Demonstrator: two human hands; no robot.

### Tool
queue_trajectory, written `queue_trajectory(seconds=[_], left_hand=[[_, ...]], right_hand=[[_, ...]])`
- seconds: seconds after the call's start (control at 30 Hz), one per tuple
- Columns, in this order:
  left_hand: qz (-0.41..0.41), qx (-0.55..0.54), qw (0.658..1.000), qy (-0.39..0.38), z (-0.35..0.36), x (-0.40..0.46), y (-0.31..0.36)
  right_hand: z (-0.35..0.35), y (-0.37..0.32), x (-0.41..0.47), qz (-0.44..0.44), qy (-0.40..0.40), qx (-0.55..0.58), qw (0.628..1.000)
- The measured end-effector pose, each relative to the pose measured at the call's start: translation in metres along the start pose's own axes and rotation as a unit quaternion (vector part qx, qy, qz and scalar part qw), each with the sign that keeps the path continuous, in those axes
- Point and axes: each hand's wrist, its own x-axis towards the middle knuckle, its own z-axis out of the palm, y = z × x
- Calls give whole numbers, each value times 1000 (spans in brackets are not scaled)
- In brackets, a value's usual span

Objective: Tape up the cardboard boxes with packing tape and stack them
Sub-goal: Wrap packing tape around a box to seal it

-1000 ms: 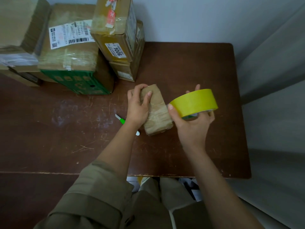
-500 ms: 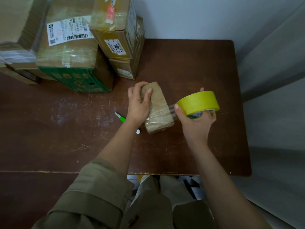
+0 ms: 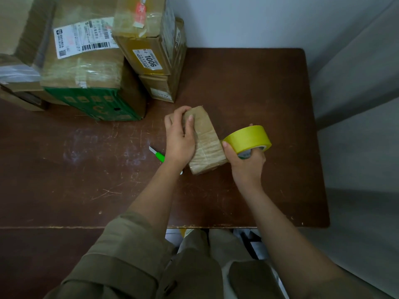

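Left hand (image 3: 180,139) curled over small cardboard box (image 3: 208,143), gripping it on brown table (image 3: 259,87). Right hand (image 3: 246,162) grips yellow tape roll (image 3: 248,139) against box's right edge. Box brown, wrapped in clear tape, mid-table.

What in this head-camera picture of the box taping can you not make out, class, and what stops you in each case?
- Utility knife, head view: the left hand and wrist cover its middle and rear.
- Tape roll: the right hand hides its core; any strip joining it to the small box is too faint to tell.
- Leftmost boxes: cut off by the frame's left edge.
- Shipping label: print too small to read.
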Motion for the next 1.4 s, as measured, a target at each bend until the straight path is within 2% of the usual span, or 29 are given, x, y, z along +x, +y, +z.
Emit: queue_trajectory(seconds=[0.07,0.1,0.2,0.27,0.33,0.37,0.5,0.73,0.87,0.93,1.0,1.1,1.17,1.23,1.3,1.4], left_hand=[[9,64,998,20,2,-5,5],[21,133,990,38,4,-7,7],[64,309,947,60,12,-6,13],[24,352,935,41,21,-8,23],[-60,335,940,22,31,-17,31],[-74,327,942,28,36,-23,33],[-59,334,940,38,42,-33,32],[-162,280,946,20,40,-20,49],[-179,175,967,54,29,-17,52],[-143,101,983,53,25,-17,50],[-113,19,993,40,22,-20,45],[-160,-57,985,21,14,-18,33],[-213,-66,974,26,3,-9,29],[-247,-75,966,19,-9,4,28],[-251,-62,966,-4,-18,12,24],[-217,-28,975,-47,-23,15,12]], right_hand=[[2,7,1,4,0,-1,1000],[1,7,0,-7,0,-12,1000],[-4,-2,-1,-52,6,-77,996],[-5,-7,-1,-69,13,-109,992],[-4,-6,0,-80,19,-133,988],[-4,-6,1,-84,20,-142,986],[-3,-4,-1,-69,31,-144,987],[-5,-10,-2,-60,30,-134,989],[-12,-30,-9,-37,15,-45,998],[-18,-46,-8,-4,-1,-10,1000],[-23,-62,-6,17,-48,-10,999],[-22,-77,-10,-7,-107,-63,992],[-17,-81,-15,-15,-147,-87,985],[-9,-85,-23,14,-171,-99,980],[-3,-87,-31,29,-175,-95,980],[5,-87,-40,2,-156,-88,984]])
